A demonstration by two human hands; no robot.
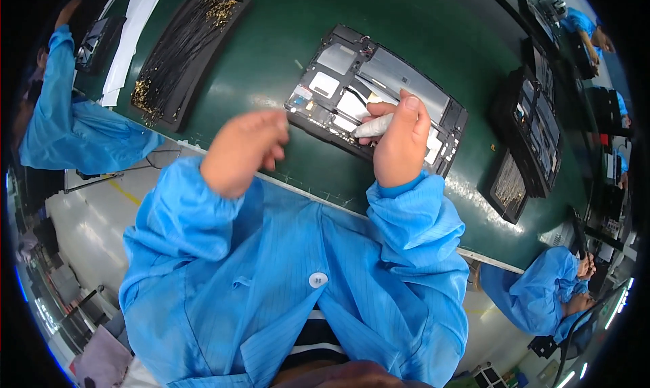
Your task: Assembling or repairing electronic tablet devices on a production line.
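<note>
The room is bright. White light strips (616,307) glow on the right, near side. Light makes a pale, shiny patch on the smooth dark green table top (271,42) at the right and a softer one at the left. The bare left hand (247,151) looks a bit blurry. Things at the far left and right look bent and small, and the corners are black.

The laptop base (379,76) shows matt plastic; the table (271,56) looks smooth, glossy; the jacket (291,252) is sheeny cloth.
</note>
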